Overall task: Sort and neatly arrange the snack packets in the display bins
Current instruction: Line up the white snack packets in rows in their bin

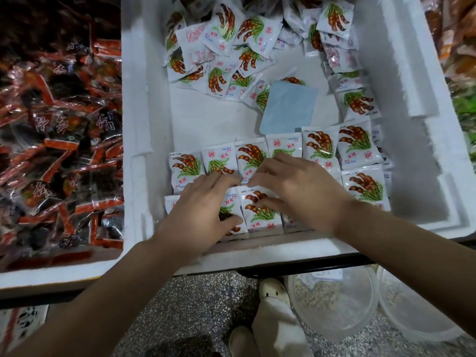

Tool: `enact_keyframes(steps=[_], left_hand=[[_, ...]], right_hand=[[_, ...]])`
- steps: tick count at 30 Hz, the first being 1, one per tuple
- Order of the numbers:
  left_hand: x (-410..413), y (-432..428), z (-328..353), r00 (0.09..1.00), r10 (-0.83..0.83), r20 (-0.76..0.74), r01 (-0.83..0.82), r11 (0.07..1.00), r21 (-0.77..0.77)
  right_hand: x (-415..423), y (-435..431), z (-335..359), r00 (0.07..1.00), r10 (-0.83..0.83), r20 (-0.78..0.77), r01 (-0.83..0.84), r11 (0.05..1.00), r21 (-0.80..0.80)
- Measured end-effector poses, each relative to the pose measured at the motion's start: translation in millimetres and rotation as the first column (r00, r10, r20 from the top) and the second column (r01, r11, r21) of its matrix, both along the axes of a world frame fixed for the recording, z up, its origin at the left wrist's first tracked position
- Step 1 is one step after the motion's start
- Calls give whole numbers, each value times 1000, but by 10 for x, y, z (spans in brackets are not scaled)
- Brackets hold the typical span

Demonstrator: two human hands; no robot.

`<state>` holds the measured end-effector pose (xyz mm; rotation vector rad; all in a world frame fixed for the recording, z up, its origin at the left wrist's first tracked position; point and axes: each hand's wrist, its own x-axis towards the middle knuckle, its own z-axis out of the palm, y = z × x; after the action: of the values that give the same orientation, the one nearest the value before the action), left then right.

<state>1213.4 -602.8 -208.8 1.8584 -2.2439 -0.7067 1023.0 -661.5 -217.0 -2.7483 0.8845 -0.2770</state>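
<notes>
A white foam bin [144,119] holds white tamarind snack packets. Two tidy rows of them [319,148] lie along its near side, and a loose heap [239,39] fills the far end. My left hand [203,210] lies flat on the near row, its thumb against a packet [231,215]. Beside it, my right hand [296,189] presses its fingers on the neighbouring packet [260,215]. Neither hand has lifted a packet. A pale blue card [288,106] lies in the middle of the bin, partly over loose packets.
A second foam bin [51,271] on the left is full of red and black packets [56,140]. Orange and green packets [461,47] show at the right edge. Below, clear plastic tubs [334,305] stand on the speckled floor beside my white shoe [273,289].
</notes>
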Motion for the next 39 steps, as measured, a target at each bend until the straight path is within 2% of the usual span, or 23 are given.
enact_keyframes(steps=[4,7,10,17,21,23,30,35,39], left_hand=[[1,-75,62,995,-63,80,66,997,-29],[19,-240,150,994,-65,87,72,994,-83],[-11,-533,210,997,8,76,3,989,-146],[-76,-1349,136,986,145,84,-130,978,-161],[-30,-1721,19,974,210,87,-195,969,-155],[20,-1838,-41,969,221,110,-207,970,-129],[14,-1958,-61,933,251,259,-195,955,-224],[-4,-2021,0,935,254,247,-201,954,-221],[7,-2026,26,943,245,227,-192,954,-230]], right_hand=[[-81,-66,31,999,-12,33,12,1000,-1],[-180,-226,79,979,-154,135,155,988,0],[-243,-511,114,944,-295,149,292,955,43],[-63,-1202,79,907,-417,50,400,894,205],[168,-1438,49,899,-414,-144,431,894,120],[241,-1518,52,891,-425,-161,442,892,94],[324,-1655,71,883,-469,-10,469,882,55],[270,-1725,115,851,-499,164,496,866,62],[225,-1776,245,773,-547,321,539,834,123]])
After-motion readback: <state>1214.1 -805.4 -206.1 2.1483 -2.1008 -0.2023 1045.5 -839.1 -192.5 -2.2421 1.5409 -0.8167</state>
